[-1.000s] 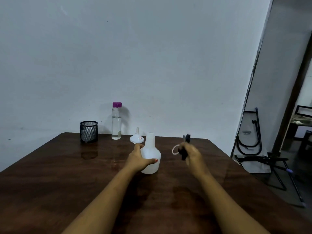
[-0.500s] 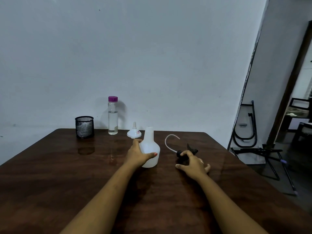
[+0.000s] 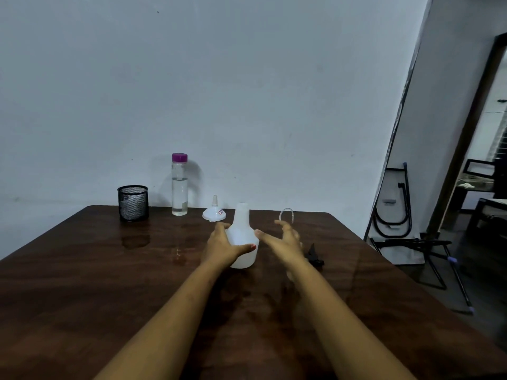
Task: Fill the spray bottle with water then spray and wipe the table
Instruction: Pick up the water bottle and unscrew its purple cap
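1. At the far left of the table (image 3: 82,283) we see a black mesh cup (image 3: 133,202) standing upright near the back edge, close to the wall.
2. Just to its right stands a clear water bottle (image 3: 179,187) with a purple cap, upright and partly filled.
3. Next we find a small white funnel (image 3: 214,213) resting mouth-down on the table with its spout pointing up, a little behind the left hand.
4. The left hand (image 3: 222,246) grips the spray bottle (image 3: 242,231). Its thumb lies across the front of the body and its fingers (image 3: 220,226) curl round the far side.
5. The spray bottle is white and stands upright on the table near the middle. Its neck is open, with no top on it.
6. The right hand (image 3: 285,241) hovers just beside the bottle's right side, with its fingers spread wide and holding nothing. We cannot tell whether its thumb touches the bottle.
7. Beyond that hand's fingertips a clear tube (image 3: 286,212) arcs upward. The black spray head (image 3: 314,256) lies on the table just right of the wrist, partly hidden by the hand.
8. Past the table's right edge, folded metal frames (image 3: 395,204) lean against the wall.
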Motion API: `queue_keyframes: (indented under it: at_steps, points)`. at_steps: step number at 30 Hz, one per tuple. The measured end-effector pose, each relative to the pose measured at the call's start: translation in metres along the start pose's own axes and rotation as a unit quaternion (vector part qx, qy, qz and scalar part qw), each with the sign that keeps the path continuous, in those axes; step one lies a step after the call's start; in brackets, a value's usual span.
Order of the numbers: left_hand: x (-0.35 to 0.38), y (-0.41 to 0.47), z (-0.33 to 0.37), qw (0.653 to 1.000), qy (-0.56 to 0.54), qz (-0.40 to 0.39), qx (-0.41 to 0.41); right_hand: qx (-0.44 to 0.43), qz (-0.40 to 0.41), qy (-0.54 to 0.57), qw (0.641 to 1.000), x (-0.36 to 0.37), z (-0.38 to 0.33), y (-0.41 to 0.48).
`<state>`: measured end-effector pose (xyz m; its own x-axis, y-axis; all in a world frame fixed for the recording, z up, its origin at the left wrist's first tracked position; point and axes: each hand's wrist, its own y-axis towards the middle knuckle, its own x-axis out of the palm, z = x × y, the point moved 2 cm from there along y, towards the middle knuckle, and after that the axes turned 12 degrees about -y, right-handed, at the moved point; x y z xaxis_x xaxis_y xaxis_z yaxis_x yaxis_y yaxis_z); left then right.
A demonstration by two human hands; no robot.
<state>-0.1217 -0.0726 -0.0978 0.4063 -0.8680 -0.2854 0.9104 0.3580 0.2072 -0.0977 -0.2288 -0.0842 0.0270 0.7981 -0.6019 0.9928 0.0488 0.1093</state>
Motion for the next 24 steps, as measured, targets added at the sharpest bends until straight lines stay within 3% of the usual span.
queue_keyframes:
  at_steps: [3, 6, 9, 15, 18, 21, 24]
  points:
    - [0.002, -0.002, 0.001, 1.0, -0.018, -0.018, 0.007, -0.055, -0.05, 0.003, 0.997, 0.022, -0.017, -0.006]
    - [0.001, -0.004, 0.0, 0.998, -0.019, -0.051, 0.019, -0.08, -0.005, -0.031, 0.996, 0.032, -0.021, -0.007]
    - [-0.005, -0.003, -0.004, 0.994, -0.039, -0.1, 0.011, -0.079, 0.034, -0.036, 0.996, 0.029, -0.015, -0.001]
    - [-0.016, 0.004, -0.006, 0.977, -0.071, -0.199, -0.015, -0.061, 0.014, -0.028, 0.998, 0.019, -0.008, 0.008]
    - [-0.025, 0.006, -0.005, 0.976, -0.051, -0.213, -0.011, -0.038, 0.013, -0.036, 0.999, 0.017, -0.008, 0.009]
    - [-0.048, 0.015, -0.007, 0.986, -0.051, -0.158, 0.004, -0.052, 0.146, -0.031, 0.987, 0.019, -0.023, -0.001]
    - [-0.081, 0.023, -0.01, 0.993, -0.067, -0.092, -0.002, -0.143, 0.328, 0.025, 0.934, 0.022, -0.05, -0.016]
